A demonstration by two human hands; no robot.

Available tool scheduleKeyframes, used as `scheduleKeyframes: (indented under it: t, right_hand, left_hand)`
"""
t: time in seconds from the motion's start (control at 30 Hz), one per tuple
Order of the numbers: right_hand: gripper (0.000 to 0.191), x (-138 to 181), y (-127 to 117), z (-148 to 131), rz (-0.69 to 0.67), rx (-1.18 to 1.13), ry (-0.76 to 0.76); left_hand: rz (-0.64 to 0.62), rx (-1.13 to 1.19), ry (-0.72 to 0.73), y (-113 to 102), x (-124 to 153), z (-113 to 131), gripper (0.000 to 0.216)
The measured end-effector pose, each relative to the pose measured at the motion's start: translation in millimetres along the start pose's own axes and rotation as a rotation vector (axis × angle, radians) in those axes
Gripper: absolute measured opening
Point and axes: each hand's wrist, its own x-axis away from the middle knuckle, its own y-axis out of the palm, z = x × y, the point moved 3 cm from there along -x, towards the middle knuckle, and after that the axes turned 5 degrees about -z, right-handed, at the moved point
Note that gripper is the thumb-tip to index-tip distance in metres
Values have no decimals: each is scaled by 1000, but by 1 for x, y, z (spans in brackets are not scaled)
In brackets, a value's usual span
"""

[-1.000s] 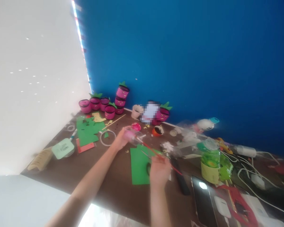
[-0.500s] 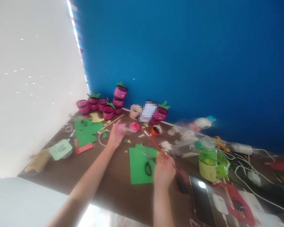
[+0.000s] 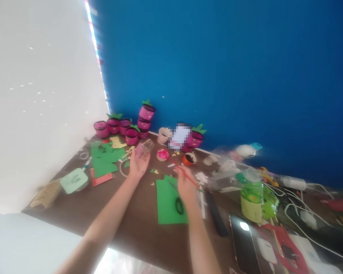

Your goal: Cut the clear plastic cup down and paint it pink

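My left hand (image 3: 138,164) is wrapped round a clear plastic cup (image 3: 146,146) that has pink on part of its wall. The cup is tilted with its clear end to the right. In my right hand (image 3: 186,186) is a thin red paintbrush (image 3: 190,177), its tip pointing up and left towards a small round pot of bright pink paint (image 3: 162,154). I cannot tell if the tip touches the paint. Below the right hand lie green sheets (image 3: 167,207) with black-handled scissors (image 3: 179,205) on them, partly hidden by my wrist.
Several magenta cups (image 3: 131,136) with green leaf tops stand by the wall, some stacked. An orange pot (image 3: 189,158) and a pale cup (image 3: 163,135) are behind. To the right are a cut green bottle (image 3: 251,201), a phone (image 3: 244,243) and white cables (image 3: 288,207).
My right hand has moved up and left, bringing the brush towards the pink paint. My left hand and the cup have shifted slightly left, away from the paint pot.
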Motion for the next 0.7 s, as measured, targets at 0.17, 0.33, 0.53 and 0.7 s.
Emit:
scheduleKeyframes:
  t: [0.17,0.33,0.53,0.7]
  right_hand:
    - [27,-5,9,3,-15,73,-14]
    - [28,-8,13,7,37,-26,54]
    - [36,-12,10,9,189,-204,187]
    - [41,-9,7,11,312,-421,274]
  left_hand:
    - [0,12,-30,0,1,0,38]
    - [-17,10,-39,2,3,0,37]
    - [10,1,-62,1,1,-1,37]
    - [8,-13,-60,-1,-1,-1,36]
